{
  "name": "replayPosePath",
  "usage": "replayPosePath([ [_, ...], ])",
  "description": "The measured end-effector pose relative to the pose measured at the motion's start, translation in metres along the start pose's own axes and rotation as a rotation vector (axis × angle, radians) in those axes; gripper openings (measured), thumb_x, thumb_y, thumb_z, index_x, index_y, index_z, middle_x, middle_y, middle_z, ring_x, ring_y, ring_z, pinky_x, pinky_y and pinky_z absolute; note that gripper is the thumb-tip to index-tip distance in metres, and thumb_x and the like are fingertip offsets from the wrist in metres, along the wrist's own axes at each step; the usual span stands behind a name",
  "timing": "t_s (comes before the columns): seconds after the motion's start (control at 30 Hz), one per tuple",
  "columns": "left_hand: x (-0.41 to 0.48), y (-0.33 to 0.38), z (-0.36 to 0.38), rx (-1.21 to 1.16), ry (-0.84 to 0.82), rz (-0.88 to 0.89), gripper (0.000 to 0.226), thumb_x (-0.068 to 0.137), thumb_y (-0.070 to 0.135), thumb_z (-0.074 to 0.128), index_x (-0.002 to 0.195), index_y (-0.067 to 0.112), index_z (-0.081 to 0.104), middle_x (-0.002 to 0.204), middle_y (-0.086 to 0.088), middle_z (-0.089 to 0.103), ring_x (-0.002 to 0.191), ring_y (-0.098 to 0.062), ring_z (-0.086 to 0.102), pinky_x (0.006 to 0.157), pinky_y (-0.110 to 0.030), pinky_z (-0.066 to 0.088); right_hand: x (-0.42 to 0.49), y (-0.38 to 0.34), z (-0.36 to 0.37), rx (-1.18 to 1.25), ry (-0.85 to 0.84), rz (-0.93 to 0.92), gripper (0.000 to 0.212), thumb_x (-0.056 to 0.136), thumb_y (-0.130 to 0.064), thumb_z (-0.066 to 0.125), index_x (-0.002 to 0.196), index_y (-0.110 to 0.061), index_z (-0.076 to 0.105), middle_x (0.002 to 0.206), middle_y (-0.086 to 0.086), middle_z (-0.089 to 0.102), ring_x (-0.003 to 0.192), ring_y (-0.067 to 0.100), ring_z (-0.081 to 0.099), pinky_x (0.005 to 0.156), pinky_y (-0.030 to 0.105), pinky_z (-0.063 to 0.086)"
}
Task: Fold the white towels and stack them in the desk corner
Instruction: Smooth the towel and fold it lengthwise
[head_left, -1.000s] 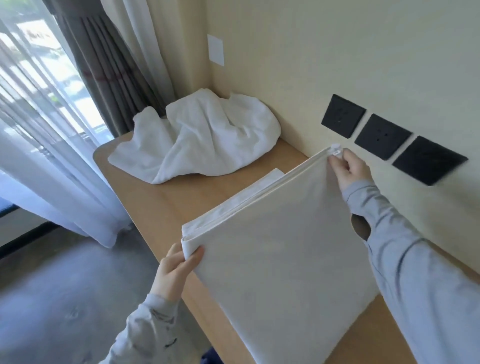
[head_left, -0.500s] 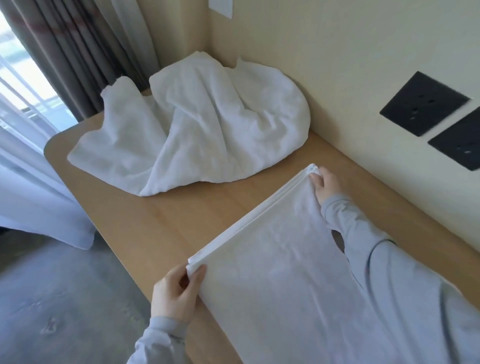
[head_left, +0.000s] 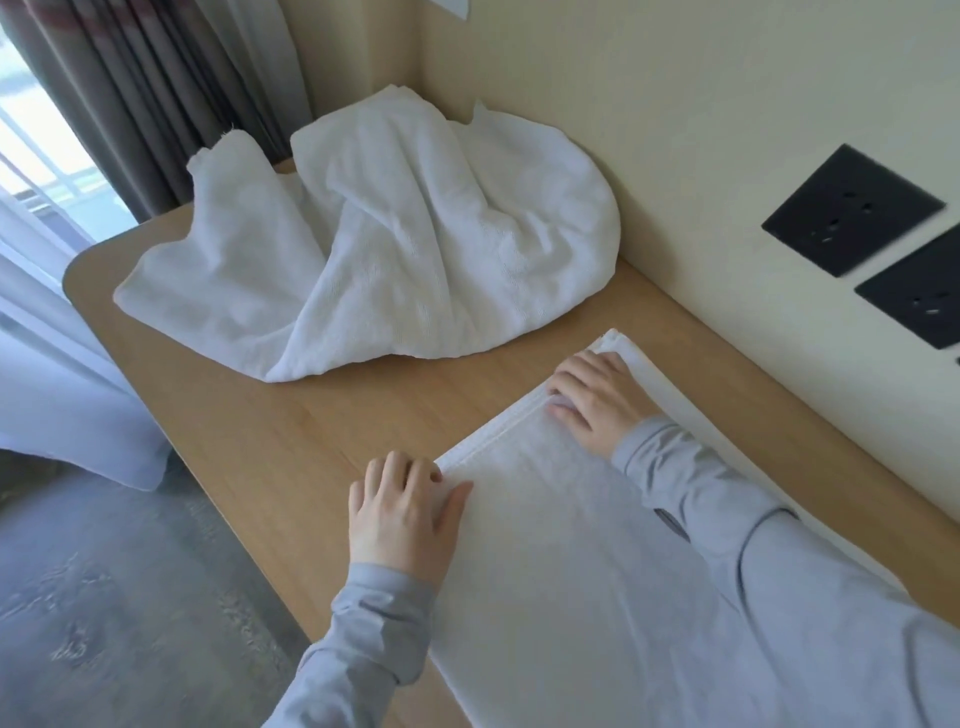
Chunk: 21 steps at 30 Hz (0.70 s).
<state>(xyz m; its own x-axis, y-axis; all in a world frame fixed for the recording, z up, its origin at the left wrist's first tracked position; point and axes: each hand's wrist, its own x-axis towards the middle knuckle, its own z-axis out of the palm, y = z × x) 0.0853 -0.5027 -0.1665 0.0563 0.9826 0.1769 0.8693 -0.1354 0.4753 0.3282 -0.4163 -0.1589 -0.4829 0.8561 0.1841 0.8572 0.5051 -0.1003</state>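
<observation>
wood desk (head_left: 249, 415) by curtains (head_left: 156, 88); i count two: crumpled towel (head_left: 405, 234), folded towel (head_left: 571, 571) pinched by left hand (head_left: 402, 514), right hand (head_left: 597, 400) flat.

Both grey-sleeved arms reach forward, left hand (head_left: 402, 512) palm-down with curled fingers and thumb pinching the folded towel (head_left: 571, 571) corner, right hand (head_left: 597, 397) flat, fingers pressing down.

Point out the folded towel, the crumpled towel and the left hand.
folded towel (head_left: 561, 571), head view, flat top face.
crumpled towel (head_left: 415, 234), head view, middle of heap.
left hand (head_left: 400, 519), head view, back of hand.
</observation>
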Motion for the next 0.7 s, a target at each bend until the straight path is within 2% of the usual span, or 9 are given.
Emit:
replayPosePath([
  [0.1, 0.000, -0.009, 0.010, -0.061, 0.013, -0.014, 0.062, 0.086, 0.062, 0.037, 0.065, 0.006, 0.054, 0.064, -0.005, 0.050, 0.060, -0.029, 0.049, 0.058, -0.036, 0.045, 0.015, 0.003, 0.003, 0.035, 0.018, 0.005, 0.030, 0.080, -0.022, 0.069, 0.061, -0.009, 0.050, 0.063, 0.003, 0.048, 0.064, 0.022, 0.048, 0.062, 0.033, 0.039],
  [0.17, 0.001, -0.015, 0.015, -0.104, 0.035, 0.001, 0.067, 0.089, 0.064, 0.028, 0.062, 0.007, 0.049, 0.061, -0.005, 0.047, 0.056, -0.028, 0.045, 0.056, -0.036, 0.042, 0.024, 0.002, 0.005, 0.026, 0.012, -0.035, 0.038, 0.081, -0.023, 0.070, 0.053, -0.007, 0.049, 0.054, 0.004, 0.046, 0.055, 0.022, 0.046, 0.056, 0.031, 0.037],
  [0.23, 0.005, -0.017, 0.015, -0.123, 0.018, 0.049, 0.066, 0.091, 0.063, 0.024, 0.060, 0.008, 0.045, 0.058, -0.005, 0.045, 0.054, -0.027, 0.045, 0.056, -0.032, 0.040, 0.031, 0.000, 0.006, -0.017, 0.030, -0.054, 0.043, 0.080, -0.024, 0.071, 0.048, -0.005, 0.049, 0.046, 0.007, 0.047, 0.045, 0.020, 0.044, 0.048, 0.028, 0.037],
  [0.3, 0.007, -0.019, 0.012, -0.150, -0.020, 0.068, 0.063, 0.092, 0.063, 0.019, 0.060, 0.012, 0.039, 0.056, -0.001, 0.042, 0.053, -0.024, 0.045, 0.053, -0.027, 0.034, 0.036, -0.001, 0.005, -0.066, 0.095, -0.018, 0.046, 0.081, -0.024, 0.068, 0.045, -0.006, 0.045, 0.039, 0.005, 0.041, 0.037, 0.018, 0.033, 0.041, 0.022, 0.028],
  [0.4, 0.013, -0.026, 0.007, -0.175, -0.144, -0.023, 0.068, 0.080, 0.078, 0.013, 0.067, 0.015, 0.034, 0.058, 0.003, 0.042, 0.055, -0.020, 0.040, 0.052, -0.028, 0.032, 0.048, 0.000, -0.001, -0.135, 0.134, 0.062, 0.045, 0.084, -0.025, 0.059, 0.046, -0.008, 0.042, 0.035, 0.003, 0.038, 0.035, 0.017, 0.022, 0.040, 0.019, 0.020],
  [0.47, 0.019, -0.032, 0.009, -0.135, -0.218, -0.050, 0.058, 0.079, 0.076, 0.031, 0.067, 0.019, 0.032, 0.058, 0.007, 0.041, 0.057, -0.020, 0.040, 0.055, -0.029, 0.032, 0.055, 0.002, 0.007, -0.174, -0.033, 0.090, 0.045, 0.088, -0.033, 0.058, 0.054, -0.007, 0.046, 0.042, 0.005, 0.044, 0.039, 0.018, 0.032, 0.045, 0.024, 0.025],
  [0.53, 0.021, -0.034, 0.010, -0.132, -0.257, -0.059, 0.045, 0.084, 0.056, 0.053, 0.064, 0.027, 0.025, 0.056, 0.010, 0.037, 0.059, -0.021, 0.040, 0.056, -0.029, 0.031, 0.053, -0.002, 0.017, -0.201, -0.140, 0.113, 0.044, 0.090, -0.039, 0.056, 0.061, -0.007, 0.047, 0.049, 0.006, 0.046, 0.044, 0.022, 0.042, 0.048, 0.026, 0.028],
  [0.6, 0.022, -0.035, 0.009, -0.126, -0.276, -0.076, 0.045, 0.084, 0.048, 0.059, 0.065, 0.028, 0.024, 0.057, 0.009, 0.038, 0.058, -0.021, 0.040, 0.055, -0.029, 0.032, 0.048, -0.001, 0.017, -0.165, -0.081, 0.108, 0.043, 0.087, -0.033, 0.062, 0.057, -0.005, 0.051, 0.047, 0.008, 0.049, 0.041, 0.023, 0.046, 0.047, 0.026, 0.031],
  [0.7, 0.021, -0.039, 0.007, -0.118, -0.277, -0.093, 0.046, 0.081, 0.050, 0.061, 0.064, 0.027, 0.025, 0.053, 0.009, 0.038, 0.051, -0.016, 0.038, 0.051, -0.027, 0.029, 0.040, 0.020, 0.009, -0.074, -0.016, 0.133, 0.039, 0.092, -0.029, 0.053, 0.062, -0.005, 0.051, 0.054, 0.007, 0.051, 0.051, 0.024, 0.047, 0.062, 0.034, 0.035],
])
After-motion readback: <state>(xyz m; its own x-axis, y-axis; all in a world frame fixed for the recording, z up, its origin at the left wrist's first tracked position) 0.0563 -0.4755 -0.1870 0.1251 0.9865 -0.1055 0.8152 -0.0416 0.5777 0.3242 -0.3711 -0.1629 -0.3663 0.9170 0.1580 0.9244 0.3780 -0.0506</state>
